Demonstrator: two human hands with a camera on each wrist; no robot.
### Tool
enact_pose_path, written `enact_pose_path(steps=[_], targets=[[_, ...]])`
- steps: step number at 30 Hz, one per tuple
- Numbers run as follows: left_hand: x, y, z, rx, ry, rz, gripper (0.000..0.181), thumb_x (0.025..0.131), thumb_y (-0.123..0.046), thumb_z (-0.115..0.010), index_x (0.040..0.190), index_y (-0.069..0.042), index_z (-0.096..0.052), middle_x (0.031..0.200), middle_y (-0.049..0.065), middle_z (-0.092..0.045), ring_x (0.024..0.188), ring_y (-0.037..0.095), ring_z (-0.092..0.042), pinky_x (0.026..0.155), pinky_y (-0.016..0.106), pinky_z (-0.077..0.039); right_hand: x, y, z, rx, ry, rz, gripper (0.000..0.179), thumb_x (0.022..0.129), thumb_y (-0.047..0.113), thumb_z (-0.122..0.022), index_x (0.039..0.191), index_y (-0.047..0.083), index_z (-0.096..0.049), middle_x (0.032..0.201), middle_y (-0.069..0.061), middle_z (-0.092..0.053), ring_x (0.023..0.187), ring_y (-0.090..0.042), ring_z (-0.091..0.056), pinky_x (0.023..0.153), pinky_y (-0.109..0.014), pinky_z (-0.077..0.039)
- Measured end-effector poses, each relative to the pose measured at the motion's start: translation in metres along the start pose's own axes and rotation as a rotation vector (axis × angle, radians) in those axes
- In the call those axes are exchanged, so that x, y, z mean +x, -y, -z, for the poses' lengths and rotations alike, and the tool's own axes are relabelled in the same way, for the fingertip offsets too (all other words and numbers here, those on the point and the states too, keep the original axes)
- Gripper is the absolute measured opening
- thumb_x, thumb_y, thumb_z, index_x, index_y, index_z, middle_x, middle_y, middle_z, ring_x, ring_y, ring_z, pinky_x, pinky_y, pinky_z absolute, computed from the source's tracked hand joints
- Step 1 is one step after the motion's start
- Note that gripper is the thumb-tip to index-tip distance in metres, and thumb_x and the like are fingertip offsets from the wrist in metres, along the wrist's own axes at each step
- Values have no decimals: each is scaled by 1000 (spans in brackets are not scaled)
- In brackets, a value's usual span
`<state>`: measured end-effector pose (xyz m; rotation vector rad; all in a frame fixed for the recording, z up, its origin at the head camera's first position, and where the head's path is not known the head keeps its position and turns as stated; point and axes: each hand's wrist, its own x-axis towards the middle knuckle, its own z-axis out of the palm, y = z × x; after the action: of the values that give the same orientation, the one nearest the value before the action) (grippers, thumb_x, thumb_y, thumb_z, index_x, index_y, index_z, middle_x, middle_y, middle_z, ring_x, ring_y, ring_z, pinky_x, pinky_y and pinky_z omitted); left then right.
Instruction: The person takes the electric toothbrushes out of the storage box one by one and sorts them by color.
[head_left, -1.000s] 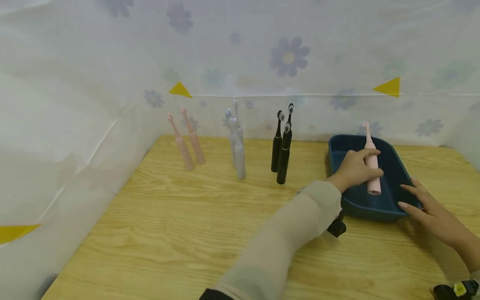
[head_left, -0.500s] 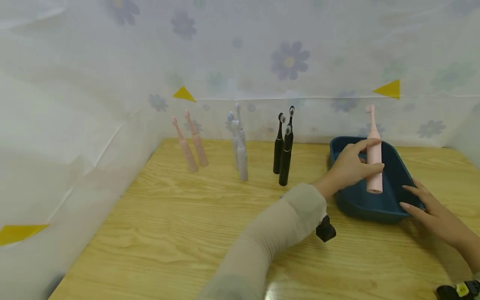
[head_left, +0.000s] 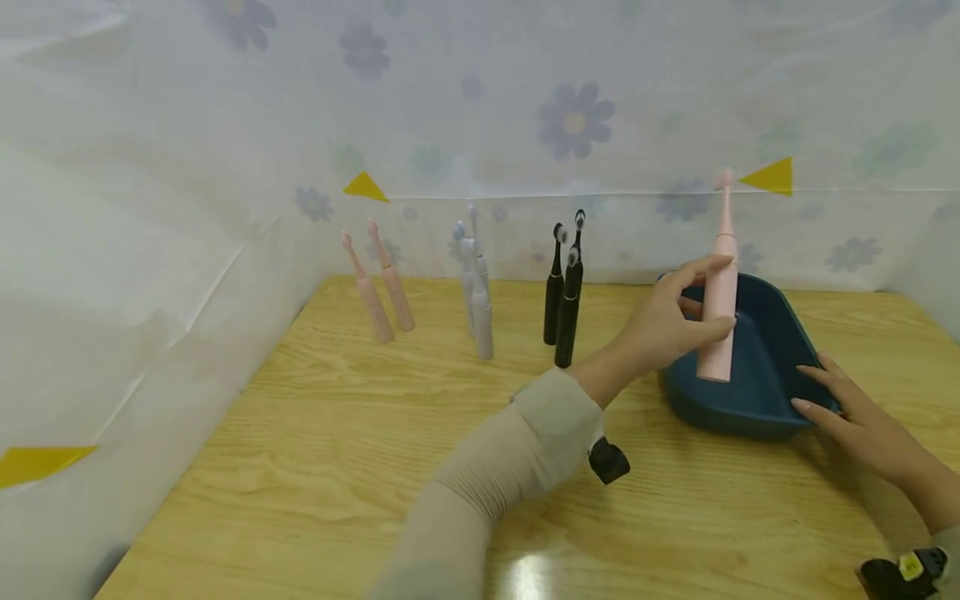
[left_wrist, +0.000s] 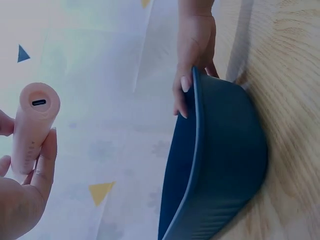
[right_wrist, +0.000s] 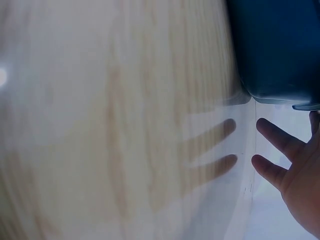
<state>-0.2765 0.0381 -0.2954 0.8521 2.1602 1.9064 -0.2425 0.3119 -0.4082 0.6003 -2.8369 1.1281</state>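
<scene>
My left hand (head_left: 660, 325) pinches a pink electric toothbrush (head_left: 720, 287) by its handle, thumb on the near side and fingers around the far side. Brush head up and tilted slightly, it is held over the left part of a dark blue bin (head_left: 738, 417). In the left wrist view a charging port shows in the base of the toothbrush (left_wrist: 39, 115). At the bin's right side, my right hand (head_left: 862, 429) grips the rim, two fingertips reaching inside. Its other fingers (right_wrist: 280, 137) spread outside the bin in the right wrist view.
On the wooden table (head_left: 360, 442), two pink electric toothbrushes (head_left: 375, 308) stand at the left. White ones (head_left: 482, 321) stand in the middle, then black ones (head_left: 567, 325) nearer the bin. A flowered sheet (head_left: 480, 100) hangs behind, with yellow triangles (head_left: 772, 177) on it.
My left hand has raised the pink toothbrush from inside the bin and brought it up and leftward. The right hand keeps its place on the bin's rim.
</scene>
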Motion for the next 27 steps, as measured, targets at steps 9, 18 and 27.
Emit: enact_pose_path(steps=[9, 18, 27], targets=[[-28, -17, 30, -65, 15, -34, 64, 80, 1, -57, 133, -25, -31, 127, -3, -33, 83, 9, -49, 60, 25, -49, 0, 1, -4, -1, -12, -1, 58, 92, 11, -39, 133, -10, -5, 137, -11, 25, 120, -33, 25, 80, -69, 3], [-59, -28, 63, -93, -106, -77, 66, 80, 7, -54, 134, -20, -28, 124, 6, -36, 87, 15, -51, 65, 27, -48, 3, 1, -3, -3, -14, -8, 57, 92, 12, -39, 134, -10, -6, 138, -10, 24, 120, -32, 25, 79, -70, 1], [-72, -3, 93, -91, -166, -101, 72, 80, 5, -55, 135, -26, -23, 124, 7, -33, 89, 21, -50, 67, 31, -48, 3, 0, -3, -6, -8, -12, 58, 92, 12, -39, 133, -10, -5, 137, -12, 25, 120, -35, 24, 79, -70, 0]])
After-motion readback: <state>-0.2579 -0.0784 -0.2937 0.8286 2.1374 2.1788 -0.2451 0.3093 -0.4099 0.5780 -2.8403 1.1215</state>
